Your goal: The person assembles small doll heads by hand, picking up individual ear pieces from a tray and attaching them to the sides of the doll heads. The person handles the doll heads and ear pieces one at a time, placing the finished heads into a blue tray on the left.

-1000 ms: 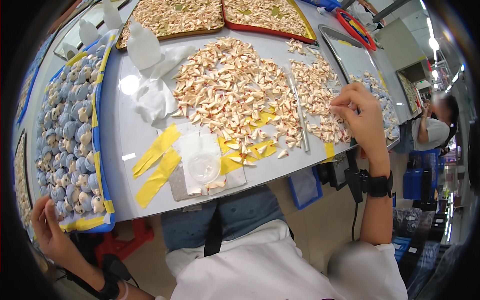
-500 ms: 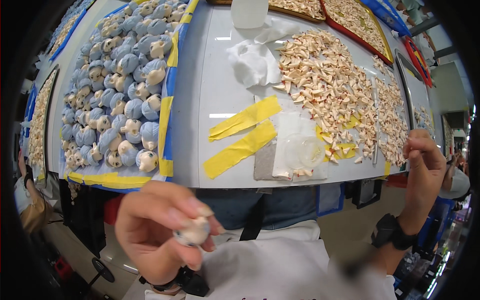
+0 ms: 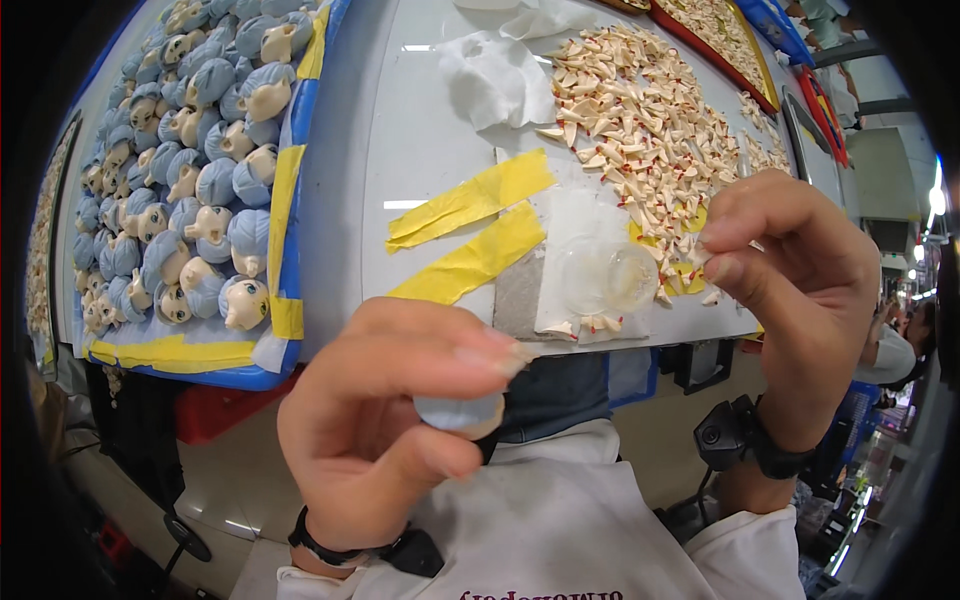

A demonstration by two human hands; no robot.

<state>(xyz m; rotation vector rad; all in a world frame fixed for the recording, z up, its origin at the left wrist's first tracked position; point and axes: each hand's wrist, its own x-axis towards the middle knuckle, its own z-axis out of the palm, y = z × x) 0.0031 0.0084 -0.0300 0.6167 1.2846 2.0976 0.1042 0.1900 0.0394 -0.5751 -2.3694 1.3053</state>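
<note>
In front of my body, my left hand [image 3: 370, 430] is closed round a small doll head [image 3: 457, 412] with light blue hair. Its face is turned out of sight, and the fingers cover part of it. My right hand [image 3: 795, 260] is raised over the near right side of the table, thumb and forefinger pinched. A small pale piece [image 3: 703, 252] shows between those fingertips, too little of it to tell its kind. Behind that hand spreads a pile of small cream pointed pieces [image 3: 640, 110] with red ends. A round clear dish [image 3: 630, 280] sits left of the right hand.
At left stands a blue tray [image 3: 270, 378] edged with yellow tape, full of blue-haired doll heads. Two yellow tape strips [image 3: 470, 200] lie mid-table. White crumpled cloth [image 3: 495, 80] is beyond them. A red-edged tray [image 3: 715, 60] of more pieces stands at the far right.
My left hand has moved right and turned the doll head so its blue hair shows. My right hand has come left from the table's right edge toward the left hand, fingertips pinched.
</note>
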